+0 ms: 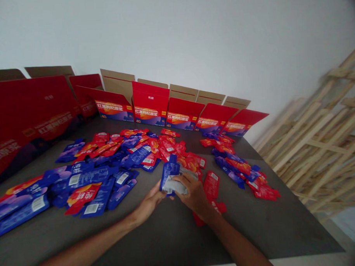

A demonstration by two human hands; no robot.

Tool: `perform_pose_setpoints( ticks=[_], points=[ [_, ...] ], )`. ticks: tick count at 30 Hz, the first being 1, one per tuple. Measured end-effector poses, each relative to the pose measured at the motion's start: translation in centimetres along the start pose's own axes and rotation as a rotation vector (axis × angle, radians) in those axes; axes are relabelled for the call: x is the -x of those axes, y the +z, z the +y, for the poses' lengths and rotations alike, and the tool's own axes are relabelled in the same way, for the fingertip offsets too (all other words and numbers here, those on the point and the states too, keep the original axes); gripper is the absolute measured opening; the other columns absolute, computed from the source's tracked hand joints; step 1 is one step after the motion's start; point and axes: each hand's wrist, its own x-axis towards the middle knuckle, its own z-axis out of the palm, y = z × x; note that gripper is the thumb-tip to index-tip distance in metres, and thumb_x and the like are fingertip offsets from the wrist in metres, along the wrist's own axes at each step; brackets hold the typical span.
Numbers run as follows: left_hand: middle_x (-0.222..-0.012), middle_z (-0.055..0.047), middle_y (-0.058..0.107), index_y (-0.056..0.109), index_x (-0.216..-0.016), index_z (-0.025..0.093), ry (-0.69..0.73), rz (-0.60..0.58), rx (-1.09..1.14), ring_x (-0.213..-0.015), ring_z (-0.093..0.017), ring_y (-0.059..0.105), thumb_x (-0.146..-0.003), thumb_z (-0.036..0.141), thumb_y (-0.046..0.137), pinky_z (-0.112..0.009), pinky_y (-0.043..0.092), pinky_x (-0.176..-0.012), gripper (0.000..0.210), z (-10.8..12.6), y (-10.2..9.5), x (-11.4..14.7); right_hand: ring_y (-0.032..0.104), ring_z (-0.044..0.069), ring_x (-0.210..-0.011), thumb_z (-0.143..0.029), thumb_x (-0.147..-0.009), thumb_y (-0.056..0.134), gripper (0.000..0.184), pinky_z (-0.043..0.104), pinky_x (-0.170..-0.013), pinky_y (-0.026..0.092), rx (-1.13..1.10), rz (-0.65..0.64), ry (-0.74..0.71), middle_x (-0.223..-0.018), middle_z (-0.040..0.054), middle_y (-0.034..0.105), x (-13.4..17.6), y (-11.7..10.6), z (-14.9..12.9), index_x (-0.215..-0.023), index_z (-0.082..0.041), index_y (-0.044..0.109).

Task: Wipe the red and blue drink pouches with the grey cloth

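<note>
My left hand (153, 196) is closed on the lower edge of a blue pouch (170, 170), which it holds upright with the spout end up. In my right hand (191, 190) a crumpled grey cloth (179, 185) is pressed against the front of that pouch. Red pouches (211, 185) lie on the table just beyond and beside my right hand. Left of my hands, blue pouches (80, 178) are spread in a loose pile with some red ones among them. My right fingers cover part of the cloth.
Open red cartons (151, 104) stand in a row along the wall at the back, with larger ones (34, 118) at the left. Another group of red and blue pouches (237, 166) lies on the right of the dark table (285, 230). Wooden slats (326, 143) lean beyond the right edge.
</note>
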Motion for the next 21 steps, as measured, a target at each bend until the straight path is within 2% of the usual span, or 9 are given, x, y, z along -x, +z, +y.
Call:
perform_pose_setpoints(
  ticks=[3, 6, 10, 12, 16, 19, 21],
  points=[
    [-0.108, -0.008, 0.068, 0.060, -0.128, 0.019, 0.007, 0.042, 0.127, -0.099, -0.025, 0.059, -0.088, 0.042, 0.058, -0.036, 0.046, -0.087, 0.047, -0.9, -0.4, -0.5, 0.065, 0.019, -0.095, -0.017, -0.078, 0.071, 0.037, 0.027, -0.078, 0.052, 0.048, -0.050, -0.022, -0.109, 0.0032, 0.067, 0.1, 0.2, -0.5, -0.114, -0.027, 0.064],
    [-0.108, -0.008, 0.068, 0.058, -0.131, 0.020, 0.009, 0.092, 0.173, -0.098, -0.025, 0.059, -0.088, 0.057, 0.052, -0.037, 0.046, -0.087, 0.057, -1.1, -0.4, -0.9, 0.066, 0.017, -0.095, -0.024, -0.081, 0.072, 0.038, 0.024, -0.073, 0.051, 0.073, -0.156, -0.066, -0.117, 0.0016, 0.066, 0.3, 0.4, -0.9, -0.118, -0.030, 0.063],
    [-0.112, -0.007, 0.069, 0.055, -0.136, 0.023, -0.001, 0.118, 0.151, -0.099, -0.025, 0.060, -0.087, 0.058, 0.054, -0.035, 0.046, -0.085, 0.060, -1.1, -0.9, -0.9, 0.067, 0.017, -0.091, -0.030, -0.082, 0.073, 0.042, 0.023, -0.067, 0.051, 0.124, -0.274, -0.118, -0.115, 0.0014, 0.067, 0.4, 0.5, -1.1, -0.123, -0.031, 0.062],
    [-0.115, -0.007, 0.069, 0.055, -0.137, 0.023, -0.005, 0.133, 0.069, -0.098, -0.024, 0.060, -0.088, 0.052, 0.057, -0.033, 0.045, -0.084, 0.057, -1.2, -1.2, -0.6, 0.066, 0.018, -0.090, -0.030, -0.082, 0.073, 0.041, 0.024, -0.068, 0.051, 0.150, -0.239, -0.097, -0.111, 0.0019, 0.067, 0.3, 0.3, -1.1, -0.121, -0.031, 0.063],
    [-0.121, -0.006, 0.067, 0.052, -0.140, 0.025, -0.021, 0.091, -0.116, -0.091, -0.021, 0.060, -0.091, 0.047, 0.055, -0.030, 0.046, -0.079, 0.054, -1.4, -1.4, -0.1, 0.066, 0.019, -0.093, -0.022, -0.082, 0.071, 0.040, 0.028, -0.077, 0.053, 0.175, -0.026, 0.017, -0.112, 0.0033, 0.066, 0.0, -0.5, -0.6, -0.119, -0.030, 0.064],
    [-0.127, -0.007, 0.065, 0.050, -0.142, 0.025, -0.051, 0.046, -0.162, -0.089, -0.021, 0.061, -0.092, 0.048, 0.052, -0.031, 0.047, -0.076, 0.055, -1.5, -1.2, 0.1, 0.065, 0.021, -0.097, -0.016, -0.082, 0.068, 0.040, 0.028, -0.077, 0.054, 0.180, 0.101, 0.092, -0.115, 0.0052, 0.065, -0.1, -1.2, -0.1, -0.120, -0.028, 0.064],
    [-0.131, -0.007, 0.063, 0.051, -0.142, 0.026, -0.072, 0.029, -0.141, -0.093, -0.022, 0.061, -0.092, 0.047, 0.053, -0.031, 0.047, -0.079, 0.054, -1.4, -1.1, 0.2, 0.065, 0.021, -0.098, -0.016, -0.083, 0.067, 0.039, 0.029, -0.078, 0.054, 0.175, 0.117, 0.103, -0.114, 0.0055, 0.065, -0.2, -1.5, 0.2, -0.120, -0.028, 0.063]
  ],
)
